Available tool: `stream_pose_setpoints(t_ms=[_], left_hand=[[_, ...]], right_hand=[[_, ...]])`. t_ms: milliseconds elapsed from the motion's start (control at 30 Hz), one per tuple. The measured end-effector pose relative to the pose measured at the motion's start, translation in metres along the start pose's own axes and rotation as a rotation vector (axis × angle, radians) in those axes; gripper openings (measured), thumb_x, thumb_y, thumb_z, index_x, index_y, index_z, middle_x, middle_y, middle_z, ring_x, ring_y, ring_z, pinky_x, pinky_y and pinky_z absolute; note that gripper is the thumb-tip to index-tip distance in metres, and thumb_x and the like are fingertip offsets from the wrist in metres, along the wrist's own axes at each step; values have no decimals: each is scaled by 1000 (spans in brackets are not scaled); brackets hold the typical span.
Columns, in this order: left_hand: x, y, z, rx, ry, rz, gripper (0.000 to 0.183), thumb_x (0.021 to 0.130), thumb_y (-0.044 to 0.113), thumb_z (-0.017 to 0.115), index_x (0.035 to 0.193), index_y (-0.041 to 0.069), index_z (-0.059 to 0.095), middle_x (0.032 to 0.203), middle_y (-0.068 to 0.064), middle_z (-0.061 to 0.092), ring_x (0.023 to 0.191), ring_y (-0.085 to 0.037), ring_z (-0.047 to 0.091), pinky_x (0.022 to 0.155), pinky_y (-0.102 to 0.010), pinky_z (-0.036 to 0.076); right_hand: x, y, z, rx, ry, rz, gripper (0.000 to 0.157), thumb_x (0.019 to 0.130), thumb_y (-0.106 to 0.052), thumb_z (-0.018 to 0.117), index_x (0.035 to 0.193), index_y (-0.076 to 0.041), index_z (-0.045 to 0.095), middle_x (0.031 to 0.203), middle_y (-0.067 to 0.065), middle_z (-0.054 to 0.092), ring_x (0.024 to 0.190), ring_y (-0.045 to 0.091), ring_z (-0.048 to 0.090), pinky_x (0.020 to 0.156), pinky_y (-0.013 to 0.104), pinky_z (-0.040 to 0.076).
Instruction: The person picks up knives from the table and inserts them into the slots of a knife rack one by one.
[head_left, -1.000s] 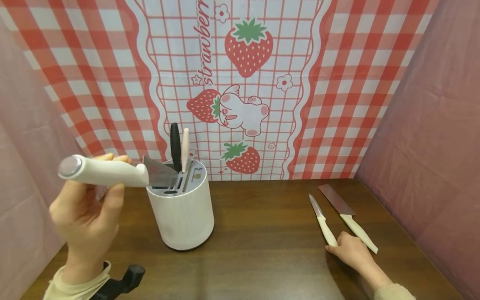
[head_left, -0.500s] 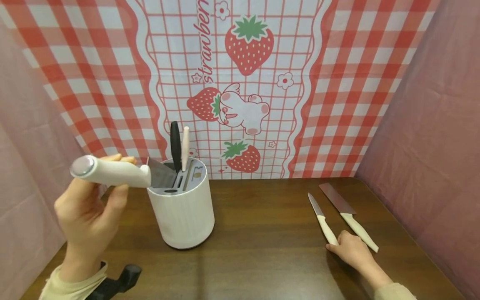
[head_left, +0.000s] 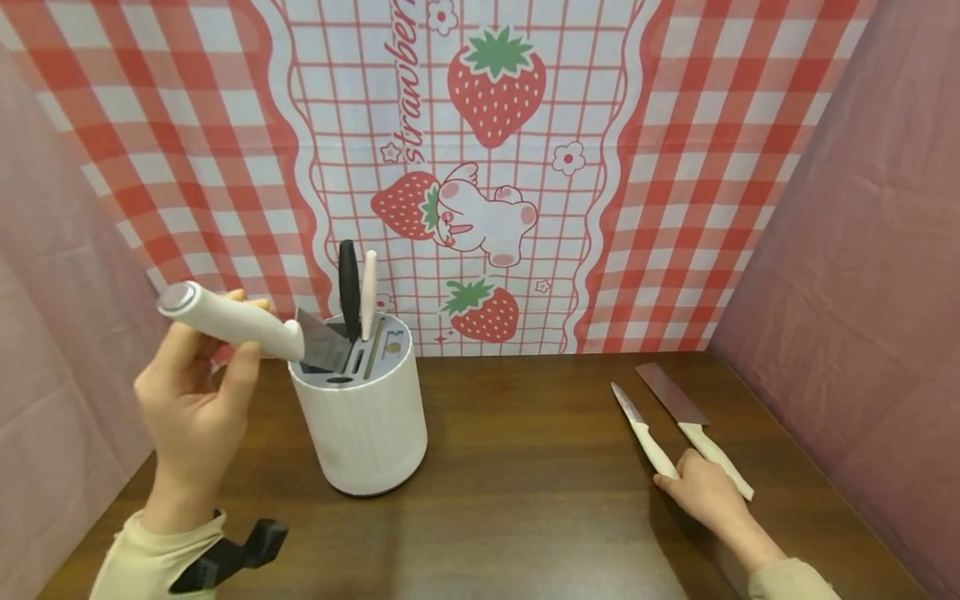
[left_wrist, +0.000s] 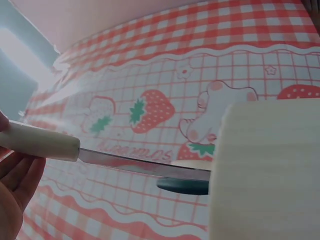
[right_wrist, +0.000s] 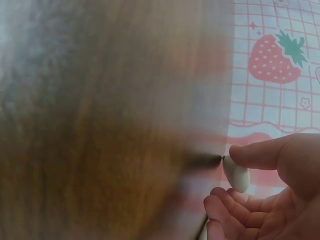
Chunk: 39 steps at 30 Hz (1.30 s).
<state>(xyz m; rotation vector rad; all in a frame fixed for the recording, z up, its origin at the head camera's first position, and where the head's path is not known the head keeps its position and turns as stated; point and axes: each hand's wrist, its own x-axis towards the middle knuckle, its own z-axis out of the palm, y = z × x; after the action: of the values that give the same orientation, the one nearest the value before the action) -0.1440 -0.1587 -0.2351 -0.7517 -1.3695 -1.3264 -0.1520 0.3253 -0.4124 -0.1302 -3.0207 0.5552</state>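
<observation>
In the head view my left hand [head_left: 198, 400] grips the white handle of a broad-bladed kitchen knife [head_left: 232, 321] at the left of the white round knife block [head_left: 363, 437]. The handle's butt is raised, and the blade slants down to the slots in the block's grey top. The left wrist view shows the same knife's blade [left_wrist: 145, 165] reaching the block's rim. My right hand [head_left: 708, 492] is low on the table at the right, pinching the handle end of a small paring knife [head_left: 652, 450]. In the right wrist view my thumb lies against that cream handle [right_wrist: 237, 175].
Black-handled [head_left: 348, 287] and pale-handled [head_left: 370, 292] tools stand in the block. A cleaver [head_left: 675, 396] with a cream handle lies just right of the paring knife on the brown wooden table [head_left: 517, 467]. A strawberry-print cloth [head_left: 480, 183] hangs behind, with pink cloths at both sides.
My left hand has moved right, closer to the block, and the knife handle now tilts more, butt end up. My right hand has stayed by the paring knife with hardly any movement.
</observation>
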Motion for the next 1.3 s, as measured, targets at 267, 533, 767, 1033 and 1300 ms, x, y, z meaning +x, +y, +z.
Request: stream_pose_setpoints(t_ms=[267, 533, 767, 1033, 1300], left_hand=[[-1, -10, 2, 121, -29, -71, 31, 80, 0, 62, 106, -16, 57, 97, -3, 68, 81, -11, 62, 69, -12, 48], [-5, -23, 5, 219, -77, -95, 29, 79, -6, 61, 107, -12, 59, 99, -1, 68, 83, -5, 60, 70, -14, 45], [-13, -41, 3, 290, -97, -151, 31, 80, -2, 62, 111, -2, 62, 98, 7, 67, 80, -2, 59, 63, -9, 46], [-22, -56, 0, 393, -133, -187, 29, 81, 0, 61, 110, 1, 63, 94, 6, 66, 79, 4, 56, 60, -6, 43], [-28, -68, 3, 410, -159, -204, 29, 79, -4, 61, 108, -5, 61, 89, -20, 65, 79, 9, 53, 65, -3, 40]], right_hand=[[0, -2, -11, -20, 47, -7, 32, 79, -26, 64, 80, 4, 51, 66, 8, 55, 58, 23, 51, 49, 38, 40], [-2, -4, -20, 17, 47, 29, 34, 80, -24, 62, 88, 6, 49, 66, 11, 55, 55, 23, 50, 46, 37, 39], [-4, -5, -25, 17, 65, 46, 34, 81, -23, 61, 90, 7, 47, 65, 14, 55, 54, 24, 50, 45, 37, 39], [-5, -4, -27, 23, 86, 43, 34, 82, -21, 59, 94, 8, 47, 64, 12, 54, 52, 22, 48, 43, 35, 37], [-3, -2, -20, 10, 244, -60, 15, 85, -13, 56, 77, 0, 56, 58, 3, 51, 48, 16, 42, 44, 31, 34]])
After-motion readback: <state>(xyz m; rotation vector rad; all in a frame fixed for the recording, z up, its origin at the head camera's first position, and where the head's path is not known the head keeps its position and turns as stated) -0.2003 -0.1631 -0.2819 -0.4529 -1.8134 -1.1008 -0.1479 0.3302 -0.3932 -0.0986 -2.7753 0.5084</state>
